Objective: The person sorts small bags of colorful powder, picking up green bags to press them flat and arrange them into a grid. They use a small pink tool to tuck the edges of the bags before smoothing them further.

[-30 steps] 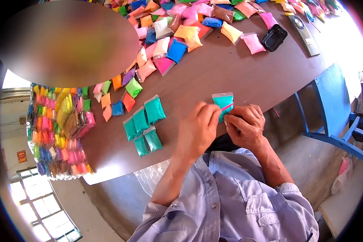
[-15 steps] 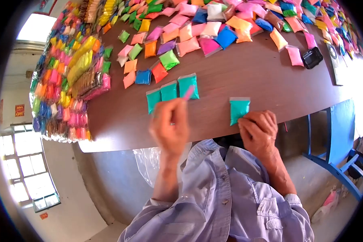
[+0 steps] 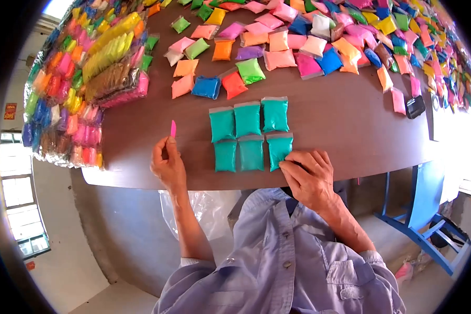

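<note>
My left hand (image 3: 168, 163) is raised near the table's front edge and pinches a small pink strip (image 3: 173, 128) that points upward. My right hand (image 3: 307, 177) lies flat on the brown table (image 3: 340, 120), its fingertips pressing the lower right corner of a teal packet (image 3: 279, 148). That packet is the right end of the near row in a block of several teal packets (image 3: 247, 119), laid side by side in two rows. The left hand is apart from the block, to its left.
Many small packets in several colours (image 3: 298, 42) cover the far half of the table. A large clear bag of bundled packets (image 3: 83, 78) lies at the left end. A black box (image 3: 415, 106) sits at the right. A blue stool (image 3: 426, 193) stands beside the table.
My right hand has set the teal packet down at the right end of the near row. My left hand drew away to the left with the pink strip. The view shifted.
</note>
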`<action>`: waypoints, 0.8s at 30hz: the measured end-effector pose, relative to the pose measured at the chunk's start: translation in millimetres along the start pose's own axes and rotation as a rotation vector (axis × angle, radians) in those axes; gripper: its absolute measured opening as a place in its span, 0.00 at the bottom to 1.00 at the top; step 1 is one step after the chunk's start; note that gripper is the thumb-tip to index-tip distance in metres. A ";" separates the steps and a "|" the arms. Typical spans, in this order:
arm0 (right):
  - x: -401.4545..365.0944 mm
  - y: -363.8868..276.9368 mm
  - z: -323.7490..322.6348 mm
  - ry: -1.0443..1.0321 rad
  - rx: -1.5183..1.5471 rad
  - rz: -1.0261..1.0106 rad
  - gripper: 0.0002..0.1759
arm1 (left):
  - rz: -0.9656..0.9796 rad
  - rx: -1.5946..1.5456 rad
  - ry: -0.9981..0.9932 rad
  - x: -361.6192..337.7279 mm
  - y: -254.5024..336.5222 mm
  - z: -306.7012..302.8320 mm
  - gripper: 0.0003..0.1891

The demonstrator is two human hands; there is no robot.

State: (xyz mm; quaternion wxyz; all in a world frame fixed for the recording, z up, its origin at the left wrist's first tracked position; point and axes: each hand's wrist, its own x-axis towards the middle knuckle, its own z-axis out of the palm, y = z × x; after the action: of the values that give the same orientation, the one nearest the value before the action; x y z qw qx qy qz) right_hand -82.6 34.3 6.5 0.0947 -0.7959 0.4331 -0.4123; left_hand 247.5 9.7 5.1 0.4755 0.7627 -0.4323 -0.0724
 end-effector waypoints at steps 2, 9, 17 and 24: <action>1.2 -2.2 0.1 -0.013 -0.009 0.023 0.11 | 0.030 0.026 -0.007 2.3 -8.4 3.1 0.11; 10.3 -11.5 -5.0 -0.027 -0.063 -0.008 0.09 | 0.236 0.119 -0.027 2.4 0.2 2.2 0.04; 9.4 -10.8 -13.0 -0.070 0.054 0.093 0.12 | 0.173 0.069 -0.054 2.9 7.3 -2.3 0.02; 14.5 -9.2 -23.6 -0.017 0.139 0.237 0.09 | 0.171 0.029 -0.081 3.4 14.4 -3.4 0.03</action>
State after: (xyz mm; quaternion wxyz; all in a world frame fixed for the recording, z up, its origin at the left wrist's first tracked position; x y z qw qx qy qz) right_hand -90.3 33.7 34.7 0.2014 -0.7341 0.4937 -0.4205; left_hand 242.9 7.0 19.2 0.4511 0.7262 -0.5158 -0.0559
